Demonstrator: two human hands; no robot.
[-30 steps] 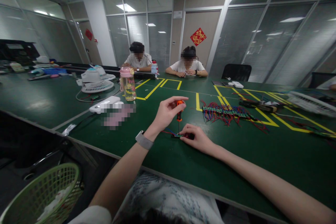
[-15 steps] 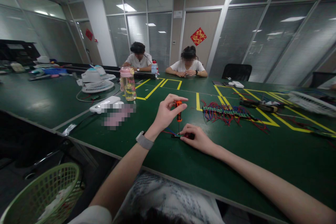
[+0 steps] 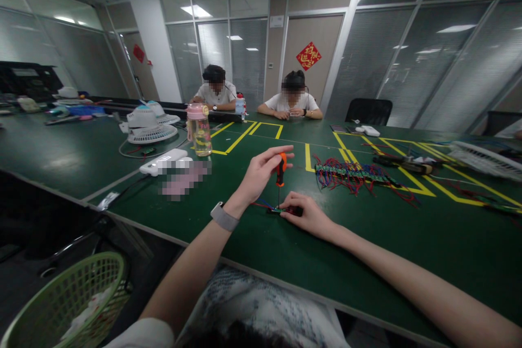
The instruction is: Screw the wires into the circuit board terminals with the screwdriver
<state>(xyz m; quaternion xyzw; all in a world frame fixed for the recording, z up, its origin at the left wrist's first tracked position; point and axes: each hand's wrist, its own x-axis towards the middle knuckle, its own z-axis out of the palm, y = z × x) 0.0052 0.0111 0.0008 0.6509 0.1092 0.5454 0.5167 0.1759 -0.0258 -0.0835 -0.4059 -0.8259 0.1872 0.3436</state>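
Observation:
My left hand [image 3: 263, 171] has its thumb and fingers on the handle of an orange and black screwdriver [image 3: 280, 171]. The screwdriver stands nearly upright, its shaft pointing down at a small green circuit board [image 3: 275, 210] on the table. My right hand [image 3: 304, 213] pinches the board's right part and steadies it against the tabletop, its fingertips close to the screwdriver's tip. Red and blue wires run from the board to the left. Whether a screw sits under the tip is too small to see.
Right of my hands lies a row of green circuit boards [image 3: 354, 173] with red and blue wires. A pink-lidded bottle [image 3: 199, 133], a white power strip [image 3: 165, 162] and white fan parts [image 3: 149, 128] stand to the left. Two people sit across the green table [image 3: 244, 239]. A green basket [image 3: 69, 288] is below.
My left fingers have shifted around the screwdriver's handle, with the thumb drawn inward. The handle's top leans slightly further right. My right hand and the board stay in place.

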